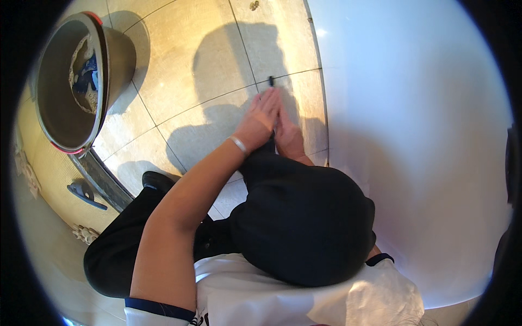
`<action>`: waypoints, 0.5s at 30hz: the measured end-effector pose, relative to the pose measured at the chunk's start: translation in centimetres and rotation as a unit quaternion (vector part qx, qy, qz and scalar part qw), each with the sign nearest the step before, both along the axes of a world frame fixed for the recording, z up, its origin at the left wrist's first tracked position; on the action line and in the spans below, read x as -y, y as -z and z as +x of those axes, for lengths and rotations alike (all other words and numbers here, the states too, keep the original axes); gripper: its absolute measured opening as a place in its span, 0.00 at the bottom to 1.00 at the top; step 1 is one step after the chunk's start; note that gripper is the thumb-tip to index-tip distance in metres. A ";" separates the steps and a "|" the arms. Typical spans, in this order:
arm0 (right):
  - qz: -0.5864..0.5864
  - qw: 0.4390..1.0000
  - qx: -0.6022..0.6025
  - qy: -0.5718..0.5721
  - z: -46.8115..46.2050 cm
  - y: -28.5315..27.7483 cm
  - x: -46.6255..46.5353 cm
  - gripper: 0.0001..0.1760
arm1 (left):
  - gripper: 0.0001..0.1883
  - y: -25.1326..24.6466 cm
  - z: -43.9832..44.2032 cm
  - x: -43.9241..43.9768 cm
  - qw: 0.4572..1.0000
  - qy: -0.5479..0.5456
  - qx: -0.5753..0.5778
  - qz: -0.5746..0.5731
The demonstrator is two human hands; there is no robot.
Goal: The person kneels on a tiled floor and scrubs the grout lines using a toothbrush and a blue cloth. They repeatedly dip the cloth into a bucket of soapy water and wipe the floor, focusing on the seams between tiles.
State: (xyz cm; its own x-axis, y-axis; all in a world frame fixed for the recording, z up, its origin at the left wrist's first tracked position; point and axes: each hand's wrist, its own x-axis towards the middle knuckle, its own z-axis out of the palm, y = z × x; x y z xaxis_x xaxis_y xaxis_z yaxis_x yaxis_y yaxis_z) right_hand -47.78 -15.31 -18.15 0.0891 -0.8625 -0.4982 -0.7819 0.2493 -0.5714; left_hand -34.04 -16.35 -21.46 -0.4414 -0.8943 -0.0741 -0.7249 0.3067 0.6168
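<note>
My left hand (pixel 259 124), with a silver bangle (pixel 237 144) at its wrist, is angled over the floor with its fingers extended. Against it, nearly palm to palm, is my right hand (pixel 289 136), partly hidden by the left hand and my knee. Both hands are slightly blurred. Just beyond the fingertips a small black object (pixel 271 81) shows on or above the tiled floor (pixel 220 98). Whether it is held between the palms cannot be made out. My raised knee in black trousers (pixel 306 220) covers the right forearm.
A large grey bucket (pixel 118 61) at upper left holds water and blue cloth. Along my right runs a smooth white surface (pixel 391 102). A dark raised strip (pixel 104 179) crosses the floor at left, with a dark slipper (pixel 86 194) beyond it.
</note>
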 end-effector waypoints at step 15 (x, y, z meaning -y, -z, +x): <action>-0.077 0.992 0.013 0.094 -4.8 1.3 3.0 0.31 | 0.29 1.1 -6.6 6.0 0.997 0.081 -0.013 -0.008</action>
State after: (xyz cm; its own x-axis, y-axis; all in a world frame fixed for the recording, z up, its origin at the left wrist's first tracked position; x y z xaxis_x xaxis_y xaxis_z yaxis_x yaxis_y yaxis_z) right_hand -52.61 -18.32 -19.49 -0.0699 -0.9306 -0.3593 -0.7134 0.2983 -0.6341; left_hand -40.64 -22.37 -22.55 -0.5823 -0.8116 -0.0468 -0.6489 0.4293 0.6281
